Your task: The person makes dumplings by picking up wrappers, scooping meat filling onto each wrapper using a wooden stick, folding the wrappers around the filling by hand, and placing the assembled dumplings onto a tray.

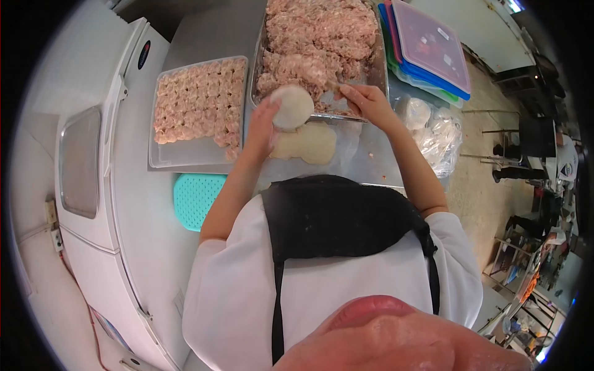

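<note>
My left hand (pixel 264 123) is closed on the edge of a round, pale dumpling wrapper (pixel 292 107), held flat near the meat pan's front edge. My right hand (pixel 365 102) grips the handle of a small spatula (pixel 334 86), its far end at the meat and hard to make out. Pinkish ground meat (pixel 318 40) fills much of a deep metal pan (pixel 381 68), with the bottom showing at the near right. More pale wrappers (pixel 309 143) lie overlapped on the counter below my hands. To the left, rows of filled dumplings (pixel 201 99) sit in a shallow tray (pixel 179 153).
Stacked coloured plastic lids (pixel 433 46) stand at the right of the pan. Bagged wrappers (pixel 433 133) lie in clear plastic nearer me. A turquoise perforated stool top (pixel 198 201) is below the counter at left, beside a white fridge (pixel 145 198). Another person (pixel 566 159) is far right.
</note>
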`<action>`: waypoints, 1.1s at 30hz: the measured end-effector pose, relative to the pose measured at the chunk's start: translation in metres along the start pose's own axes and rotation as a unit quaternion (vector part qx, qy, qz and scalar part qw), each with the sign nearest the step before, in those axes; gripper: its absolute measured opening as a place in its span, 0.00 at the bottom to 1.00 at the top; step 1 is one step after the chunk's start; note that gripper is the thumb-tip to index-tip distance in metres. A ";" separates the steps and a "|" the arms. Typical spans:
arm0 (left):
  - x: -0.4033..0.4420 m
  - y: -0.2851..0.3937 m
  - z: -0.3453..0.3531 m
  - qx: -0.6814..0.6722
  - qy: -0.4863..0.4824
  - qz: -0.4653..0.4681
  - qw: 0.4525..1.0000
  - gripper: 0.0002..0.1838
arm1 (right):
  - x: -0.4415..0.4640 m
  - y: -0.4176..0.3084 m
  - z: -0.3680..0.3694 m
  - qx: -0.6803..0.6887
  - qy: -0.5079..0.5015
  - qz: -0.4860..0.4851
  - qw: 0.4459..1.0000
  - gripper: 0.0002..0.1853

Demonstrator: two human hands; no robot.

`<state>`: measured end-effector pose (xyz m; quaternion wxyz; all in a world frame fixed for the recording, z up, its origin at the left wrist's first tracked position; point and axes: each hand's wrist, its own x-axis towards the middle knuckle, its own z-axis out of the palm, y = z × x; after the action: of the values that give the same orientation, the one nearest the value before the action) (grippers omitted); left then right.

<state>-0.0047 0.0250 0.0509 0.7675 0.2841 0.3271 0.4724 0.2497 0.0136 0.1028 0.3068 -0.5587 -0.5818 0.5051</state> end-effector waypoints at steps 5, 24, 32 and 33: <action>0.037 0.040 0.060 -0.220 0.008 0.029 0.975 0.23 | 0.006 -0.004 0.032 0.036 0.088 -0.050 0.994 0.18; 0.056 0.049 0.059 -0.182 0.080 -0.004 0.980 0.34 | -0.039 -0.060 0.015 -0.492 0.154 -0.237 0.823 0.13; 0.025 0.057 0.076 0.059 -0.101 0.089 0.989 0.36 | -0.036 -0.044 -0.033 -0.248 0.084 -0.203 0.943 0.15; 0.020 0.064 0.080 0.119 -0.144 0.081 0.979 0.41 | -0.042 -0.047 -0.038 -0.220 0.047 -0.148 0.963 0.16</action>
<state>0.0294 0.0585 0.1439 0.7263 0.4639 0.2431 0.4453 0.2761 -0.0115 0.1670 0.2747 -0.5433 -0.7396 0.2870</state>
